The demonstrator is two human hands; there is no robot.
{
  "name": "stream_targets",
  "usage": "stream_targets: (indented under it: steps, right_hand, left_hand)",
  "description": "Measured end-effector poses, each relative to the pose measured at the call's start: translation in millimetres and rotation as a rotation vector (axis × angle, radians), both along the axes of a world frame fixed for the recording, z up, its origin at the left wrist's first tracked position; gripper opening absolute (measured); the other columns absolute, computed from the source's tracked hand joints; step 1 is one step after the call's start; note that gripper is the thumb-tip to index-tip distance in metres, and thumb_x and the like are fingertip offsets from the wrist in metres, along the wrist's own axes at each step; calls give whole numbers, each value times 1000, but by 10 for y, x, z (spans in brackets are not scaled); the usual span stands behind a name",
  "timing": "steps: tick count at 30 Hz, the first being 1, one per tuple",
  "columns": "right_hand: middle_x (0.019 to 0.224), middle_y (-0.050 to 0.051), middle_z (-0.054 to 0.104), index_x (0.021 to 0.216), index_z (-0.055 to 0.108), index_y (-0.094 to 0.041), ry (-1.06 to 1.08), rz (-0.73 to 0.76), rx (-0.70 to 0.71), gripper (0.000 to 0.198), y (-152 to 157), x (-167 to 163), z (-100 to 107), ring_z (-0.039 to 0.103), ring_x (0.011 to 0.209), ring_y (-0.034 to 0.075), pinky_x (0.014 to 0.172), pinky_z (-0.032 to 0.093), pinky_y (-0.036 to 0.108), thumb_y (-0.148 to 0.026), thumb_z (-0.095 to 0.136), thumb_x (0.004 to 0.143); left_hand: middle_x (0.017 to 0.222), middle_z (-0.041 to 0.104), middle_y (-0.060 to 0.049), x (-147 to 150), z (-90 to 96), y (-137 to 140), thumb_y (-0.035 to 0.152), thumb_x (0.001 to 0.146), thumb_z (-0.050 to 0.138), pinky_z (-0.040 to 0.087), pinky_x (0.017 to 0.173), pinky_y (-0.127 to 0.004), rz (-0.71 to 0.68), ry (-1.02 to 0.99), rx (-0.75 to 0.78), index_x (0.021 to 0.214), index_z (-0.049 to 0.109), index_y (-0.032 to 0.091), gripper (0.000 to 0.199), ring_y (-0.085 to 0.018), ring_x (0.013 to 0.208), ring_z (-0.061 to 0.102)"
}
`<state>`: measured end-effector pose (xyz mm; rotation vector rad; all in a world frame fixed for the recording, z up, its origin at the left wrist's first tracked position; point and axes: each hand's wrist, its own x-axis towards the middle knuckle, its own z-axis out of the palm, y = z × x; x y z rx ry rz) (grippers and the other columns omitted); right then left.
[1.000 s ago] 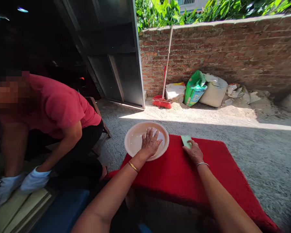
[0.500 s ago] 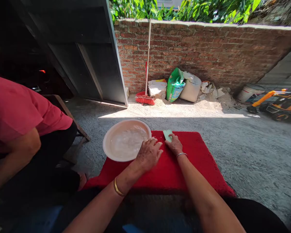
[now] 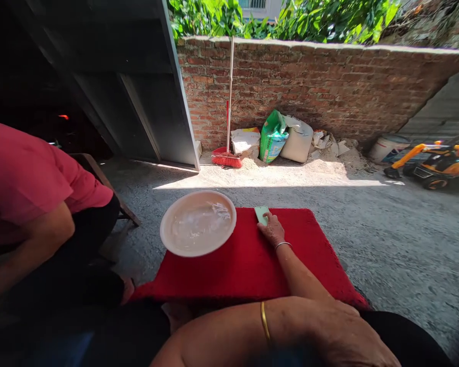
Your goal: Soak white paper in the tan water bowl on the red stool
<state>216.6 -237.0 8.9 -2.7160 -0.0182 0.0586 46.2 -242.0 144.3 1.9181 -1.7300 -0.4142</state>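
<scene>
My right hand (image 3: 272, 229), wearing a silver bangle, is closed on the near end of a pale green phone (image 3: 261, 214), which is at the far side of a red cloth-covered table (image 3: 218, 278). To its left, overhanging the table's far left corner, stands a wide pale basin (image 3: 167, 238) of clear water (image 3: 195, 224). My left hand (image 3: 352, 331) reaches across my body, low in the view by my right forearm, with a gold bangle on its wrist. Its fingers are largely hidden or cut off by the frame.
A person in a red shirt (image 3: 26, 173) sits close on the left. Beyond are a dark metal door (image 3: 145, 112), a broom (image 3: 229, 160), a green sack (image 3: 273, 137) and a white sack (image 3: 297, 140) along a brick wall (image 3: 329, 86). An orange toy digger (image 3: 439, 165) stands right.
My left hand has left its place beside the basin, moving right and back toward my body. The right hand stays on the phone. The water in the basin looks calmer.
</scene>
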Motion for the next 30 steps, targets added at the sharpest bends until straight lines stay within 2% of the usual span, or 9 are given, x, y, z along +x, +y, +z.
stream_targets:
  steps: [2,6,9,13,17,21,24,26,30]
  right_hand:
    - [115,6,58,128,55,-28,-6,9,7,43,-7,-7,-14,62,106,24,76,44,30,-44,59,88]
    - [113,7,58,130,55,-27,-20,19,23,44,-1,-12,-41,62,104,24,79,44,31,-43,58,89]
    - [111,6,59,129,57,-27,-19,35,46,44,-7,8,-49,62,103,23,80,45,30,-43,60,87]
    - [109,4,61,124,63,-28,-5,40,78,42,-210,-13,-12,63,103,20,82,47,27,-42,65,84]
    - [112,13,60,131,60,-20,14,-137,35,53,-718,-155,79,64,104,28,80,50,36,-49,54,88]
    - [111,20,60,137,55,-13,56,-276,-16,63,-1026,-342,180,65,103,36,76,50,43,-53,45,90]
    - [113,24,60,139,53,-9,66,-248,-28,64,-738,-559,202,66,102,37,75,49,43,-51,42,92]
    - [116,20,61,137,57,-14,65,-130,-18,57,-342,-768,170,67,101,34,74,49,39,-46,47,90]
    - [109,1,67,116,70,-35,79,213,42,40,269,-1142,84,67,96,20,73,46,27,-36,68,76]
  left_hand:
    - [108,77,3,212,-144,44,63,99,41,53,94,-36,54,-13,123,108,79,29,51,-23,105,71]
    - [131,69,-10,422,-685,634,37,105,39,46,104,-45,476,-174,43,124,71,23,40,-27,129,58]
    - [148,56,-13,280,-1121,1296,49,100,51,46,105,-53,830,-236,72,140,59,24,48,-33,138,49]
    - [142,58,-17,-155,-1473,2123,43,97,58,47,104,-53,969,-387,121,133,64,23,42,-32,134,52]
    - [119,66,-13,-452,-1319,2700,22,95,55,51,99,-42,1122,-660,-80,119,69,23,28,-26,115,61]
    - [121,62,-16,-296,-909,3185,21,92,56,48,99,-49,1647,-714,-92,119,70,21,31,-31,116,59]
    - [129,59,-20,-22,-760,3568,24,86,63,43,104,-56,2147,-461,-152,126,67,17,41,-38,125,53]
    - [123,63,-19,123,-793,3755,26,82,67,45,103,-53,2357,-79,-359,129,64,15,48,-36,121,57]
    - [94,73,-9,251,-1047,3796,26,77,71,54,88,-38,2155,762,-970,115,68,14,39,-25,92,70]
